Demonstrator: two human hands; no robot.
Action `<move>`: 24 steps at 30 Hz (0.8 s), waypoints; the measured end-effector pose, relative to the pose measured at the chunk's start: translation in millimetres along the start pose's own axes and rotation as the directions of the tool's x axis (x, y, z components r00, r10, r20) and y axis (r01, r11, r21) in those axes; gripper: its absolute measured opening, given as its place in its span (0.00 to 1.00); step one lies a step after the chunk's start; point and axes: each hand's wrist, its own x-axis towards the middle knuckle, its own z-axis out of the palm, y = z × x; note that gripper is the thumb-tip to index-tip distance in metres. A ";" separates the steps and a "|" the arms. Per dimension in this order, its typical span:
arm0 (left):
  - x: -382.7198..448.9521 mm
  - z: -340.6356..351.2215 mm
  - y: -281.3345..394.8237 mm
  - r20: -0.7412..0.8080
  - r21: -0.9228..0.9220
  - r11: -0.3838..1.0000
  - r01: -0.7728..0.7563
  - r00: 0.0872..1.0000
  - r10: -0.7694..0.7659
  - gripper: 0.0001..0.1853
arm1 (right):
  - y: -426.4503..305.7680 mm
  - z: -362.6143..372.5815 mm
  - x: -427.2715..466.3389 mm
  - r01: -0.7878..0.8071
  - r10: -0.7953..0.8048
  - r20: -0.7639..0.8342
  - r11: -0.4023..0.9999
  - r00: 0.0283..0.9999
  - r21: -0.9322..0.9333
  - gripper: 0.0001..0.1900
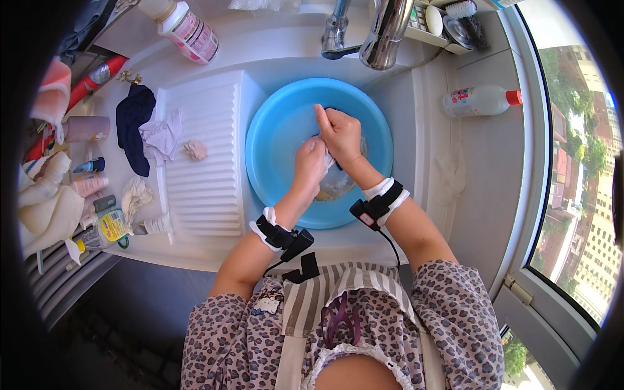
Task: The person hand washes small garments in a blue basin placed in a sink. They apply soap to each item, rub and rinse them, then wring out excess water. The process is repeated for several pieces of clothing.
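Note:
Over the blue plastic basin (268,122), both hands are closed on a small wet white cloth with dark parts. My left hand (310,163) grips it at the lower left, thumb on top. Just above and to the right, my right hand (342,134) is a fist with its thumb raised, pressed against the left. Only part of the white cloth (330,161) shows between the hands; its kind is hidden. Sudsy water (336,185) lies in the basin beneath.
The basin stands in a white sink beside a ribbed washboard (202,195). Navy cloth (134,126), lilac cloth (163,136) and a crumpled pinkish piece (196,149) lie left. A chrome faucet (380,48) overhangs the back. Bottles stand back left (190,34) and right (475,101).

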 end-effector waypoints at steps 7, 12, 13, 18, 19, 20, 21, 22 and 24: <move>3.3 -4.6 1.9 0.036 -0.074 0.980 0.185 0.983 -0.182 0.14 | 9.5 12.4 -8.2 0.103 -0.105 -0.050 0.994 0.993 -0.044 0.20; 64.0 -39.9 -34.7 0.180 -0.465 0.881 0.082 0.984 0.004 0.13 | -52.1 3.9 -31.4 0.456 -0.456 -0.018 0.889 0.890 0.030 0.23; 48.6 -25.2 -21.5 0.168 -0.358 0.923 0.140 0.982 -0.083 0.13 | -36.3 4.5 -26.3 0.339 -0.339 -0.033 0.941 0.940 -0.002 0.22; 25.3 -3.3 -3.6 0.055 -0.262 0.946 0.191 0.982 -0.183 0.13 | -21.3 -0.7 -15.5 0.170 -0.170 -0.044 0.985 0.984 -0.005 0.22; 36.8 -8.3 -13.2 -0.005 -0.349 0.922 0.168 0.983 -0.181 0.13 | -29.9 0.0 -23.0 0.280 -0.278 -0.043 0.959 0.960 0.046 0.23; 65.7 -44.3 -41.7 0.313 -0.431 0.889 0.156 0.950 -0.015 0.13 | -27.8 3.2 -22.4 0.238 -0.237 -0.043 0.971 0.971 0.018 0.22; 56.3 -31.3 -37.6 0.287 -0.308 0.932 0.193 0.952 -0.103 0.13 | -8.5 4.9 -20.0 0.173 -0.175 -0.061 0.984 0.983 -0.037 0.22; 32.5 -14.3 -18.8 0.239 -0.184 0.958 0.221 0.955 -0.175 0.13 | 7.9 7.6 -14.6 0.116 -0.122 -0.078 0.990 0.990 -0.077 0.21; 19.3 -7.8 -13.1 0.292 -0.020 0.979 0.203 0.938 -0.189 0.13 | 23.5 0.3 2.7 -0.100 0.095 -0.045 0.987 0.994 -0.127 0.20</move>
